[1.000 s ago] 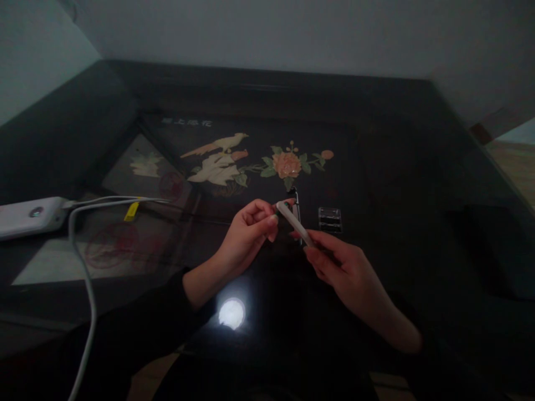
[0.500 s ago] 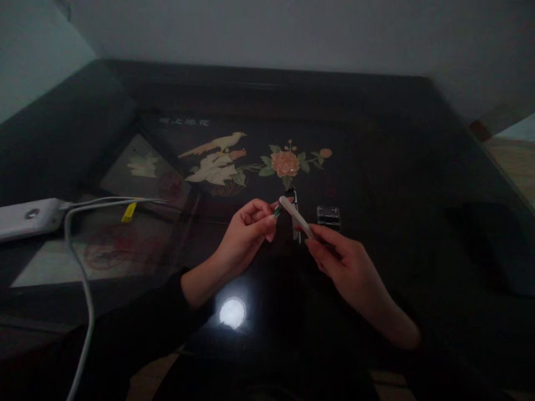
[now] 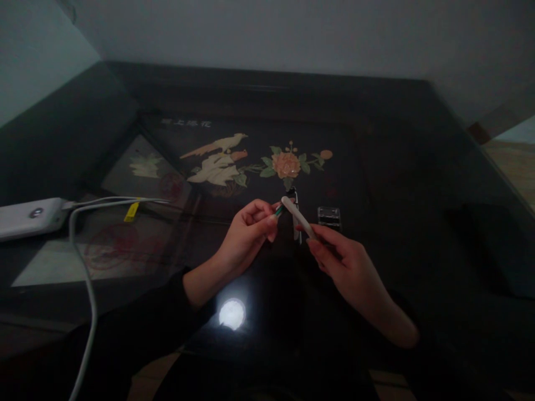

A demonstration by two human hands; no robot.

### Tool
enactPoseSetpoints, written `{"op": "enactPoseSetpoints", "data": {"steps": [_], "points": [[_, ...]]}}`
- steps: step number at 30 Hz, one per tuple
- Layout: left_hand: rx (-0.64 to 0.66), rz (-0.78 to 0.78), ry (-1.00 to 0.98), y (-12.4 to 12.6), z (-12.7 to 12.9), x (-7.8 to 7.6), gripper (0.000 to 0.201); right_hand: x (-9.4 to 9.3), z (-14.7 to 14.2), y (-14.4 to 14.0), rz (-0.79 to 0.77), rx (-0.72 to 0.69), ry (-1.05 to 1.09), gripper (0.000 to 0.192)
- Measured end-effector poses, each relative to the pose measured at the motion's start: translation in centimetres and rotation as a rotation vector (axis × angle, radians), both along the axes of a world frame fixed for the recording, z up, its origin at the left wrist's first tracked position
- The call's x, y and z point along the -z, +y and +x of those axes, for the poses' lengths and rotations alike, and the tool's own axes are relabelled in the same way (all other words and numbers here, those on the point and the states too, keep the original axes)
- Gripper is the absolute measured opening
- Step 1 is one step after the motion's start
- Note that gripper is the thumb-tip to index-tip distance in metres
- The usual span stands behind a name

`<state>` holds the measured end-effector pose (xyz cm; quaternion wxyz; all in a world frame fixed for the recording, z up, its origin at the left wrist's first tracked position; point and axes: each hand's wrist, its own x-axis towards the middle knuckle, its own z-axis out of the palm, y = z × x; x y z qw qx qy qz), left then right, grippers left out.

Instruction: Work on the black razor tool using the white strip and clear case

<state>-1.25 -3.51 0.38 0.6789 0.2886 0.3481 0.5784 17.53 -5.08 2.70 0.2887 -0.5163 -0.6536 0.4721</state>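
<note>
dark table (image 3: 397, 184); both hands (image 3: 246, 234) grip a white stick (image 3: 297, 217).

Both hands meet at centre, left hand (image 3: 246, 234) fingers pinched, right hand (image 3: 345, 264) fingers curled in a grip

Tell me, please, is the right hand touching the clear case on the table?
Apart: the head view shows dark table between the right hand and the clear case.
</note>
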Motion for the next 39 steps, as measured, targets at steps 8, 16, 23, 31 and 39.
{"op": "enactPoseSetpoints", "data": {"steps": [8,16,23,31,39], "points": [[-0.021,-0.007,0.01,0.1,0.1,-0.2,0.038,-0.7,-0.4,-0.6,-0.072,-0.085,0.07,0.035],[-0.021,-0.003,0.009,0.1,0.0,-0.1,0.038,-0.8,-0.3,-0.6,-0.116,-0.094,0.104,0.036],[0.001,-0.005,-0.004,-0.1,-0.1,-0.1,0.039,-0.1,-0.1,-0.2,0.019,-0.008,0.001,0.034],[0.02,0.014,-0.023,-0.2,0.0,0.0,0.036,0.2,0.2,0.1,0.048,0.043,-0.056,0.038],[0.001,0.011,-0.022,0.1,0.0,-0.1,0.037,-0.4,-0.2,-0.2,0.007,-0.029,0.003,0.036]]}}
